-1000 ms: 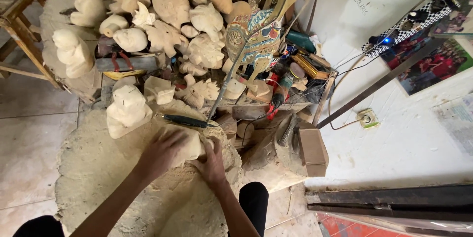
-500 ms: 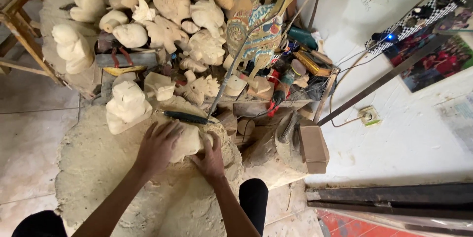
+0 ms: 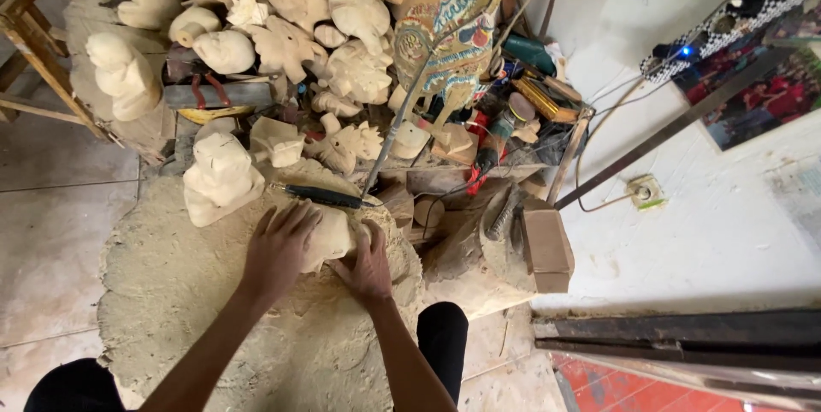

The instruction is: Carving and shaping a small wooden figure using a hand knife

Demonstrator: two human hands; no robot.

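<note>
Pale wood blank (image 3: 335, 237) sits at frame centre, on a mound of wood dust (image 3: 171, 292) that covers the floor in the lower left. Both hands are on it. Left hand (image 3: 278, 249) lies over the blank's left side, fingers spread wide & curved down over the top, pressing more than gripping. Right hand (image 3: 369, 262) cups the right end, fingers partly curled round it, thumb up toward the top.

Progress, judging by looks: the blank is roughly rounded but shows no fine detail where visible, so shaping seems early to mid; much of it is hidden under the hands. No tool in either hand. A dark-handled chisel (image 3: 321, 196) lies just above the blank, apart from the fingers. Detail cutting & smoothing look left to do.

Just left of the chisel stands a rough carved figure (image 3: 218, 177). Upper frame is heaped w/ many similar unpainted carvings (image 3: 299, 1). One painted flat figure (image 3: 449, 48) stands upper centre, tools cluttered to its right. Cardboard box (image 3: 546, 245) right of centre.
</note>
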